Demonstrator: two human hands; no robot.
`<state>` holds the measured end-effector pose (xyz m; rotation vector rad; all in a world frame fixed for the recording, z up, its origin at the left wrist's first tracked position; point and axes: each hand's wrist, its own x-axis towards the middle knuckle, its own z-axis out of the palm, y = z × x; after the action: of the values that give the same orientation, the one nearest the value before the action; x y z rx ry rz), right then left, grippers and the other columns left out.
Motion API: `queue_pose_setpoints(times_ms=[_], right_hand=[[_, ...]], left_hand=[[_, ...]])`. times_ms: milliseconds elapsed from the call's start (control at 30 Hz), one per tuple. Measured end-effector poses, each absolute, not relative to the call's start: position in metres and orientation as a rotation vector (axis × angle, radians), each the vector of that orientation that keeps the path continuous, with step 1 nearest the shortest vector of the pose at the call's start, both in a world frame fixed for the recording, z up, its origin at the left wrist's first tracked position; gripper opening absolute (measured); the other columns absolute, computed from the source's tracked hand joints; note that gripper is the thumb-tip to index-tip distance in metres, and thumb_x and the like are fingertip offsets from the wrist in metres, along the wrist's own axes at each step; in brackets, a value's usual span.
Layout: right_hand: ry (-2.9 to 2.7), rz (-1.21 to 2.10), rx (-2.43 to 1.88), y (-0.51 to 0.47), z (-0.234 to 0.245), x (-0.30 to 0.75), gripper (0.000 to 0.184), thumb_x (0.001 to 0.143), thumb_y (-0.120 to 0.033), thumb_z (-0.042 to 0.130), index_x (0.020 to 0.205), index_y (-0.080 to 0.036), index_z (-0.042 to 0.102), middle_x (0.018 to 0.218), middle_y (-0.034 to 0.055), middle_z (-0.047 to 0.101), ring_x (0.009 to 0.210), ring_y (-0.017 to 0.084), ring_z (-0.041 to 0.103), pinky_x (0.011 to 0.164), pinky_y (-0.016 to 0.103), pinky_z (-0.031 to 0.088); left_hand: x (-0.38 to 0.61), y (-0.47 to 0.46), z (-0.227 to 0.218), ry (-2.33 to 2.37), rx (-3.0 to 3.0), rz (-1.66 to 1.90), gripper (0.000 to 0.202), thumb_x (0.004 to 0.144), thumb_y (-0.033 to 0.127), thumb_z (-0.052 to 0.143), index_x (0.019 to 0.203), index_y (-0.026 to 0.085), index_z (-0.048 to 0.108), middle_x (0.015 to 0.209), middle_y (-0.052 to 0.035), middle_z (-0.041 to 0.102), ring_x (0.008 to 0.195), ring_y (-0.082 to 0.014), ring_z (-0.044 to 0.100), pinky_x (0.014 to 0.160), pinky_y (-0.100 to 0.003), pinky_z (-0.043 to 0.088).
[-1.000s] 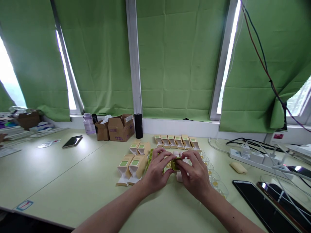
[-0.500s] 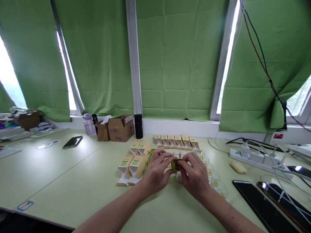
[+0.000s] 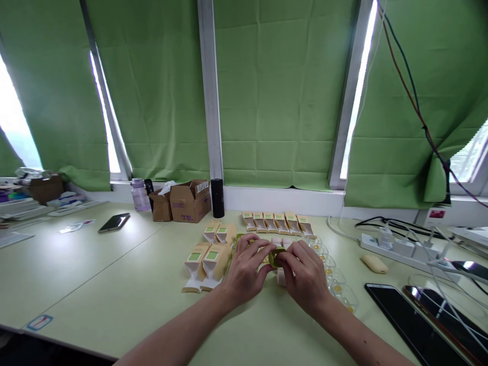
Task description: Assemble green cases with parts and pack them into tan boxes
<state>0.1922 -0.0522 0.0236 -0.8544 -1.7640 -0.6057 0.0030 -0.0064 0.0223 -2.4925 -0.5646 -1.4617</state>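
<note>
My left hand (image 3: 247, 270) and my right hand (image 3: 305, 274) meet over the table, fingers pinched together on a small green round piece (image 3: 275, 257) held between them. Just under the hands lies a small white piece (image 3: 281, 277). Left of my left hand stand cream cartons with green labels (image 3: 206, 260). A row of the same cartons (image 3: 277, 222) lies beyond the hands. A line of clear plastic cups with yellow bits (image 3: 335, 279) runs along the right of my right hand.
Two open cardboard boxes (image 3: 183, 201), a black cylinder (image 3: 217, 198) and a bottle (image 3: 139, 194) stand by the window sill. A phone (image 3: 113, 222) lies at left. A power strip (image 3: 396, 246) with cables, a yellow bar (image 3: 375, 263) and dark tablets (image 3: 415, 320) lie at right.
Both hands have shifted very slightly toward me and lower; the fingers keep working the green piece. Nothing else has moved.
</note>
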Motion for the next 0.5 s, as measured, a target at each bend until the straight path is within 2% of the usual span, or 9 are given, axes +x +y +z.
queue_pose_setpoints(times_ms=[500], right_hand=[[-1.768,-0.617,-0.835,-0.0521,0.0227,0.1925,0.023,0.101,-0.006,0.057,0.085,-0.019,0.067,0.076,0.0042,0.054,0.075,0.02,0.047,0.065,0.034,0.034]], left_hand=[[0.0017,-0.0054,0.0206,-0.638,-2.481,-1.441,0.053,0.089,0.008,0.071,0.139,0.023,0.067,0.122,-0.011,0.074,0.122,-0.0325,0.056,0.105,-0.051,0.053]])
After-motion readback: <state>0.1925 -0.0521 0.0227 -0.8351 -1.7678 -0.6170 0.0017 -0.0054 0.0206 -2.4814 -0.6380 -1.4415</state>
